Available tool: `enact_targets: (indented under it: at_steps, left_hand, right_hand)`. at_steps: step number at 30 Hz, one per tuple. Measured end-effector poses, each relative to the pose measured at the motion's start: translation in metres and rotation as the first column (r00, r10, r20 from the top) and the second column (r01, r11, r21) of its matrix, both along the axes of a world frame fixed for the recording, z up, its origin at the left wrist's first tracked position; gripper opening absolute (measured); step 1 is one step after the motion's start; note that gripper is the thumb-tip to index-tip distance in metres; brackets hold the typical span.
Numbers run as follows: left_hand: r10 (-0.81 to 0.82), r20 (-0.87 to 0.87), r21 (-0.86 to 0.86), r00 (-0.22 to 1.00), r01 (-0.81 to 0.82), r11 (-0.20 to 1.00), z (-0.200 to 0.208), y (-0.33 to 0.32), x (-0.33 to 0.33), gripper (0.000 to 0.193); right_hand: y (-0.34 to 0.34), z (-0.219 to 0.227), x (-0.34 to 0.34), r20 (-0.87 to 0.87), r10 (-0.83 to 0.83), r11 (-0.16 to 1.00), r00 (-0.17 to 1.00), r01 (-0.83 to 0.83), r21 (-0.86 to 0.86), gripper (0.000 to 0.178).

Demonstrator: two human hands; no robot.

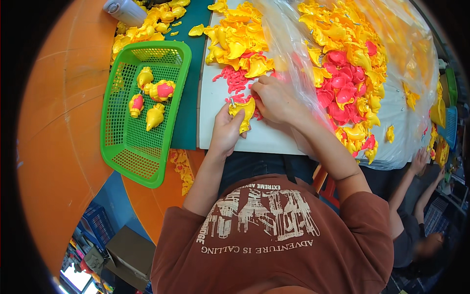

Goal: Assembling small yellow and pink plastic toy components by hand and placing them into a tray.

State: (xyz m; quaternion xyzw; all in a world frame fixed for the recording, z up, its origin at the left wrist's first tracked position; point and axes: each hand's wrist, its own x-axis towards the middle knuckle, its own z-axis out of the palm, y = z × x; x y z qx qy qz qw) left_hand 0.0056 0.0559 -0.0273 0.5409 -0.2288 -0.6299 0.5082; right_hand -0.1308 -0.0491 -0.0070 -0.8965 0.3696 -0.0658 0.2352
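We find the left hand gripping a curved, glossy yellow plastic shell at the centre of the frame. The right hand, just right of it, has its fingers bent close together over small red plastic pieces; we cannot tell whether it pinches one. At left, we note yellow-and-red plastic figures inside a green mesh plastic basket.

White tabletop, green strip alongside, orange surface left, bright panel lower left
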Motion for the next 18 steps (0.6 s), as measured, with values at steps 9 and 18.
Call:
enact_targets:
  at_steps: [9,18]
  left_hand:
    - [0.031,-0.025,-0.004,0.999,-0.031,1.0,-0.002,0.004,0.003,0.023]
    - [0.082,-0.043,-0.004,0.996,-0.082,0.997,-0.001,0.003,0.003,0.02]
  right_hand:
    - [0.004,-0.009,-0.001,0.108,-0.04,0.999,0.993,0.041,-0.008,0.02]
    - [0.003,-0.004,-0.004,0.356,-0.194,0.977,0.914,0.146,0.158,0.01]
